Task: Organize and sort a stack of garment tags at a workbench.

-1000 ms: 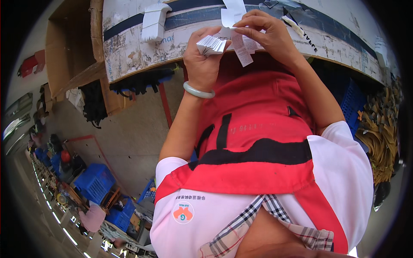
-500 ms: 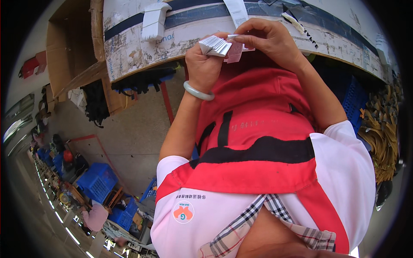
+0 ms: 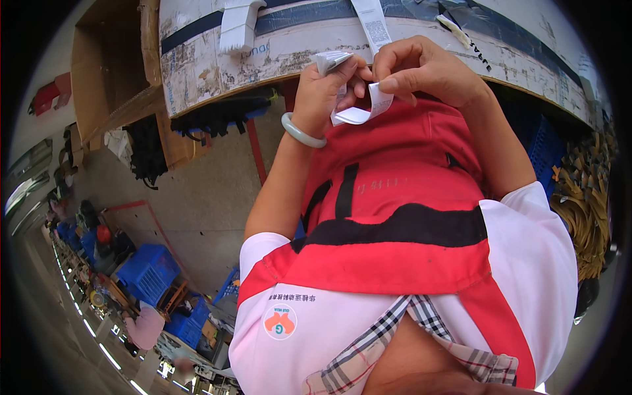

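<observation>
My left hand (image 3: 319, 92), a pale bangle at its wrist, is closed around a stack of white folded labels (image 3: 331, 62) at the table's near edge. Beside it, my right hand (image 3: 428, 69) pinches one end of a white label strip (image 3: 380, 100) between thumb and fingers. The strip curves down in a loop and back under my left fingers; where its other end sits is hidden. Past my hands, a long printed label strip (image 3: 372, 26) lies on the table, and a bundle of white labels (image 3: 238, 29) rests farther left.
The worn table (image 3: 194, 72) spans the far side, with a small cream strip (image 3: 454, 31) at right. An open cardboard box (image 3: 108, 79) stands left. Blue crates (image 3: 150, 273) and a seated person (image 3: 145, 327) are at lower left; brown pieces (image 3: 586, 204) hang at right.
My left hand has turned, tipping the label stack. My right hand has moved slightly right and down, and a label strip now loops between both hands.
</observation>
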Demonstrator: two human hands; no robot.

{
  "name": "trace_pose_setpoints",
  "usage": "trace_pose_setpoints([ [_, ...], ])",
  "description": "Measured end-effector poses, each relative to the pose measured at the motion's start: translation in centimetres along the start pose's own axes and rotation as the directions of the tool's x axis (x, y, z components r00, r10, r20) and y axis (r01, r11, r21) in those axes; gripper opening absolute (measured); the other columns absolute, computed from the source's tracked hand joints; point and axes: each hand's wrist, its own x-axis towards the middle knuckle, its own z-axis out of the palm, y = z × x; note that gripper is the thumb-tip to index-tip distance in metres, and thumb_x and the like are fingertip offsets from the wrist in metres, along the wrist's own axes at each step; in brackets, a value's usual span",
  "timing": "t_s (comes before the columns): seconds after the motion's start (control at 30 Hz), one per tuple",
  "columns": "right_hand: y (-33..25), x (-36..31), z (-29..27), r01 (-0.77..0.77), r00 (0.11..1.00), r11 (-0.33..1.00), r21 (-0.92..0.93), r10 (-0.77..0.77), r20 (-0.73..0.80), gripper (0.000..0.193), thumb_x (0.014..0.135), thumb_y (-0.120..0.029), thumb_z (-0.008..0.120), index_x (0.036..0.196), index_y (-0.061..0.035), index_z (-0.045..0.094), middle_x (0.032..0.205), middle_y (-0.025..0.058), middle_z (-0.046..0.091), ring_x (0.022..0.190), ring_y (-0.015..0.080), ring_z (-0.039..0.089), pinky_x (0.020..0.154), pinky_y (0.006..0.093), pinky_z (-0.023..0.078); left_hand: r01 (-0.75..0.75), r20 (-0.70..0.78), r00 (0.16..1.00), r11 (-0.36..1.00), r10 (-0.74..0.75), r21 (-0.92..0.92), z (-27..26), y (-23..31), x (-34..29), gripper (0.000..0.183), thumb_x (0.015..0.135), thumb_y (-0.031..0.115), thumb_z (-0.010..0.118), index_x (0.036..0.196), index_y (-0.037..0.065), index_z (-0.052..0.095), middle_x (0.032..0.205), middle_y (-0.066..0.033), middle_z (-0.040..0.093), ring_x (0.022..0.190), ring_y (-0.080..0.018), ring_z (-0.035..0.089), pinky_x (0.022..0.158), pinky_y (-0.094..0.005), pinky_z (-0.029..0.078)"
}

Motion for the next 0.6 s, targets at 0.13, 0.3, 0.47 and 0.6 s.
trace_pose_setpoints([
  [0.13, 1.5, 0.6, 1.7, 0.078, 0.979, 0.997, -0.005, -0.078, -0.189, 0.017, 0.092, -0.016, 0.067, 0.093, 0.0006, 0.067, 0.066, 0.0015, 0.059, 0.058, 0.0068, 0.055, 0.056, 0.0194, 0.043, 0.125, 0.182, 0.978, 0.985, -0.102, -0.120, 0.1, -0.4, -0.8, 0.043, 0.101, 0.041, 0.051, 0.107, -0.001, 0.060, 0.089, -0.0095, 0.066, 0.073, -0.0163, 0.065, 0.067, -0.0251, 0.053],
  [0.3, 4.0, -0.1, 2.6, 0.093, 0.943, 0.994, -0.051, -0.104, -0.316, 0.019, 0.096, -0.016, 0.063, 0.099, 0.0023, 0.065, 0.074, 0.0045, 0.063, 0.059, 0.0096, 0.061, 0.058, 0.0192, 0.049, 0.142, 0.191, 0.974, 0.983, -0.119, -0.113, 0.2, -1.9, -1.8, 0.033, 0.098, 0.035, 0.060, 0.101, 0.003, 0.061, 0.083, -0.0061, 0.064, 0.071, -0.0152, 0.066, 0.061, -0.0248, 0.053],
  [0.47, 3.4, -1.8, 2.8, 0.041, 0.951, 0.780, -0.625, -0.223, -0.216, 0.032, 0.093, -0.021, 0.065, 0.123, -0.0094, 0.063, 0.102, 0.0073, 0.062, 0.094, 0.0164, 0.066, 0.079, 0.0315, 0.053, 0.224, 0.232, 0.956, 0.956, -0.177, -0.191, -0.6, -3.5, -3.3, 0.024, 0.100, 0.028, 0.058, 0.107, 0.005, 0.057, 0.082, -0.0039, 0.057, 0.072, -0.0157, 0.062, 0.059, -0.0242, 0.050],
  [0.6, 4.4, -2.4, 4.4, 0.102, 0.969, 0.705, -0.702, -0.229, -0.089, 0.056, 0.094, -0.035, 0.062, 0.143, -0.0151, 0.045, 0.131, 0.0144, 0.051, 0.116, 0.0342, 0.054, 0.097, 0.0410, 0.046, 0.220, 0.127, 0.972, 0.958, -0.199, -0.183, 0.6, -4.2, -3.9, 0.020, 0.102, 0.023, 0.054, 0.106, 0.004, 0.058, 0.082, -0.0040, 0.059, 0.070, -0.0154, 0.063, 0.061, -0.0262, 0.052],
])
